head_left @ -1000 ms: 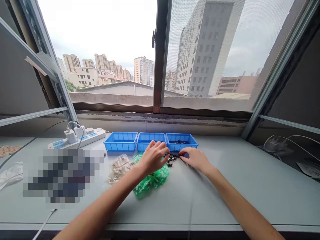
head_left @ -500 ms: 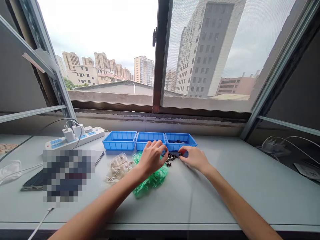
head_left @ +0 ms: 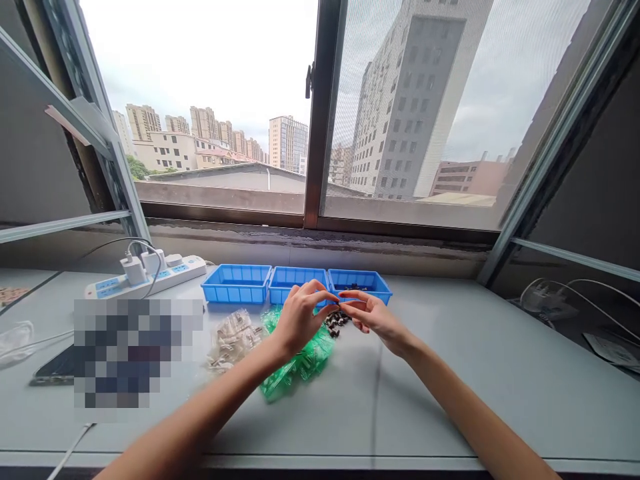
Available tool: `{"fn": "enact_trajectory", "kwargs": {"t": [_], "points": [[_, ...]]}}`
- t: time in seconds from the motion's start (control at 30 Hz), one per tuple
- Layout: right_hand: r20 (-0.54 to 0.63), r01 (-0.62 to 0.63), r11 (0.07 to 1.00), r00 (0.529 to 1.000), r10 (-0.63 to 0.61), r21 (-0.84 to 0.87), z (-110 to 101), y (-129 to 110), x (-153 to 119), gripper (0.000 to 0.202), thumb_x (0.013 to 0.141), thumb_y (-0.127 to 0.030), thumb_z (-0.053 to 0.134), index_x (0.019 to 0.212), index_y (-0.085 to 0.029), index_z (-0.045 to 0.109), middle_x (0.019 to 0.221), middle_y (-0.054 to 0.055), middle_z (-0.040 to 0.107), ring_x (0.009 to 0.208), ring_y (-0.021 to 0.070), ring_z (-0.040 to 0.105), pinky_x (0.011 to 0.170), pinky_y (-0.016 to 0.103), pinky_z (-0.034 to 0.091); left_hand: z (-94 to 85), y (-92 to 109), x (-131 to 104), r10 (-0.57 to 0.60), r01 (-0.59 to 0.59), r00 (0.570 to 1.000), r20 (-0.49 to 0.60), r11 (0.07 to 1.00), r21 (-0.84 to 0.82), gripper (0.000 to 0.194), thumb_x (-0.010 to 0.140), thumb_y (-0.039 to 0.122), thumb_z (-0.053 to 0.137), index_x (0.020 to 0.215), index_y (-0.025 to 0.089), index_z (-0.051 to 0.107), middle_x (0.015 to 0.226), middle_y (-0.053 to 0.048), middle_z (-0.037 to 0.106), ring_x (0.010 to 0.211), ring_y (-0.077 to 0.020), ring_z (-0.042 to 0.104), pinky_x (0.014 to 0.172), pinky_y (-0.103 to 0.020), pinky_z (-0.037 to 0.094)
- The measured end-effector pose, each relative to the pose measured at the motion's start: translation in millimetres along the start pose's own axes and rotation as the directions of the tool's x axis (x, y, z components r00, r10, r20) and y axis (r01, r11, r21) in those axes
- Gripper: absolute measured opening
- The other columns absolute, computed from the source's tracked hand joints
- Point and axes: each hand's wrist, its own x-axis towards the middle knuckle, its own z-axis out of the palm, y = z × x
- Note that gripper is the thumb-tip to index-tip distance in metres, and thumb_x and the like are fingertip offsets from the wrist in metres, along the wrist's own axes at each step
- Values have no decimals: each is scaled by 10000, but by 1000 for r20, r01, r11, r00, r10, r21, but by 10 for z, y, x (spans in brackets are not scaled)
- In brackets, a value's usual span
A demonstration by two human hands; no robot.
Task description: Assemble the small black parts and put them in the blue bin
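Note:
My left hand (head_left: 303, 316) and my right hand (head_left: 376, 319) meet fingertip to fingertip just in front of the blue bins. Both are pinched together around something small and dark, too small to name. Beneath them on the table lies a pile of small black parts (head_left: 336, 323). Green plastic packets (head_left: 300, 367) spread under and beside my left wrist. To their left is a heap of clear packets with pale pieces (head_left: 234, 339). The right blue bin (head_left: 384, 291) holds some dark parts; the middle blue bin (head_left: 299, 275) is partly covered by my left hand.
A left blue bin (head_left: 236, 293) stands in the row on the grey table (head_left: 450, 373). Behind on the left is a white power strip (head_left: 170, 275) with chargers and cables. A dark device (head_left: 55, 365), partly pixelated, lies at the left. Metal frames flank the window.
My right hand has moved left from beside the black parts, and its fingertips now meet those of my left hand. The view has shifted slightly.

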Motion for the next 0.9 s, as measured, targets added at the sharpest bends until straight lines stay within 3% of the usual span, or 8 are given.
{"fn": "enact_trajectory", "kwargs": {"t": [0.17,0.47,0.6,0.73,0.9], "points": [[2,-18,998,1000,18,59,59,22,4,596,489,-534,768,955,-192,626,777,-1,626,465,29,370,419,194,252,-7,18,4,-72,72,997,17,997,-36,61,828,234,577,853,228,632,902,7,594,744,-129,565,742,-299,387],[-27,50,997,998,-51,-57,107,87,22,550,542,-585,692,907,-176,664,774,26,635,420,42,399,374,207,306,38,16,-35,-81,78,995,52,995,61,90,818,277,589,858,198,605,926,-15,572,812,-162,562,752,-315,398],[-79,69,994,994,-75,-82,92,100,39,506,556,-571,681,854,-162,671,728,20,625,395,42,398,361,212,315,51,8,-48,-80,71,995,63,988,136,130,783,291,639,866,194,618,943,-21,569,794,-165,553,737,-317,402],[-176,65,997,982,-70,-38,8,106,80,484,547,-574,682,794,-159,657,738,16,616,386,28,384,354,204,313,34,1,-42,-33,19,998,62,977,212,83,745,272,684,743,195,651,908,-16,592,828,-177,548,749,-320,392],[-295,74,997,953,-68,10,-113,126,131,480,497,-544,726,772,-160,638,702,4,586,435,45,416,361,192,336,8,-30,-17,34,-49,998,61,962,270,67,784,212,640,728,193,670,896,-15,616,829,-171,551,742,-314,383]]}}
